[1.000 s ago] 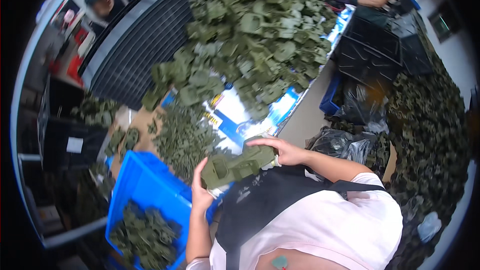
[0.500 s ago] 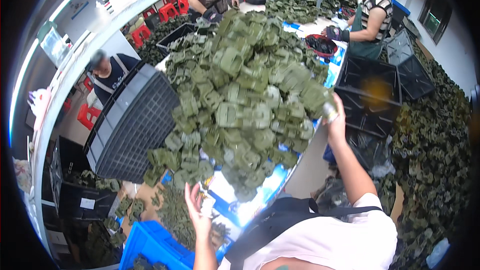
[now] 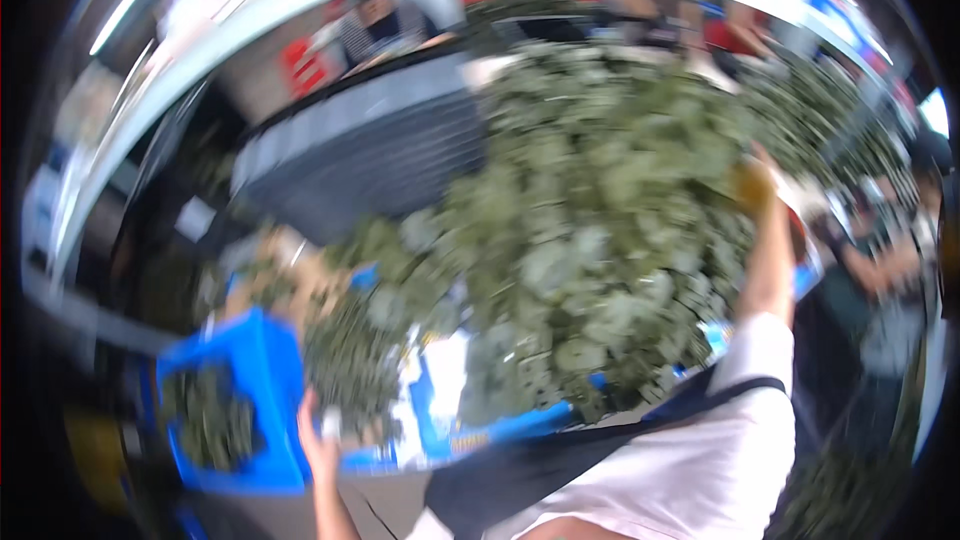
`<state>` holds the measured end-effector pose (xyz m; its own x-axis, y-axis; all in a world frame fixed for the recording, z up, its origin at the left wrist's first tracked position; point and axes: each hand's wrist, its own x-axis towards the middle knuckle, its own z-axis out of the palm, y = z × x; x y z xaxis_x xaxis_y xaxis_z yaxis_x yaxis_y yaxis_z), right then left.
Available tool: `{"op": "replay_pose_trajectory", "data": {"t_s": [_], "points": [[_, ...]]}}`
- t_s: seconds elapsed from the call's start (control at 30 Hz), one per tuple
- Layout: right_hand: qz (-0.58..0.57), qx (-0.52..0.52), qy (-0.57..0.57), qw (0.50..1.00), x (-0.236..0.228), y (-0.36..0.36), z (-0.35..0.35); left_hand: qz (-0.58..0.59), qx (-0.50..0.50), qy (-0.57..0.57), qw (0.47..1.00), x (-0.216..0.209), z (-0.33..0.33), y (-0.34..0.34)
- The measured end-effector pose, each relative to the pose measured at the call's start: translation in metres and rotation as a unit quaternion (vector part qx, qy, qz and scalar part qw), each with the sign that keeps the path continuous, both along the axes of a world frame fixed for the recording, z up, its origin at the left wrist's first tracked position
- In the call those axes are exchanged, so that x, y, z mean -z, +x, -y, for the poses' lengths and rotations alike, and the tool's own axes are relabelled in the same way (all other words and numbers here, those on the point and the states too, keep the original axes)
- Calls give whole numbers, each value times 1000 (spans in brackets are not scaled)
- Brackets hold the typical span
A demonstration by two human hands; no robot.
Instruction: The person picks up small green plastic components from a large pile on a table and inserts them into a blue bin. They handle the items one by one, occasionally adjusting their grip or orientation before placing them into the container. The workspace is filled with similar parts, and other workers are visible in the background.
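- Blue plastic crate [image 3: 255, 390], near left: holds olive-green fabric pieces [image 3: 205, 420].
- Left hand [image 3: 318, 440] beside crate, grip can't tell.
- Right hand [image 3: 755, 185] far right on big green fabric heap [image 3: 600, 240], grip blurred.

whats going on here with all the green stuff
A person at a table is working at a big pile of green pieces. The right hand reaches far up onto the pile; the left hand is low, beside a blue crate that holds more pieces. The picture is blurred, so grips are unclear. Other people work nearby.
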<state>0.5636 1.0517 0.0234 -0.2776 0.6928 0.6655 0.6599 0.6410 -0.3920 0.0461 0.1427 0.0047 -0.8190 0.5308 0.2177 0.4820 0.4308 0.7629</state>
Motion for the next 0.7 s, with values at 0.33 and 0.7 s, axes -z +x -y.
{"op": "replay_pose_trajectory", "data": {"t_s": [0.33,0.7], "points": [[-398,-241,-100,880,-117,-214,458,93,-203,141,965,-53,126,-45],[17,-627,-137,766,-38,-481,864,435,251,484,717,-32,48,-12]]}}
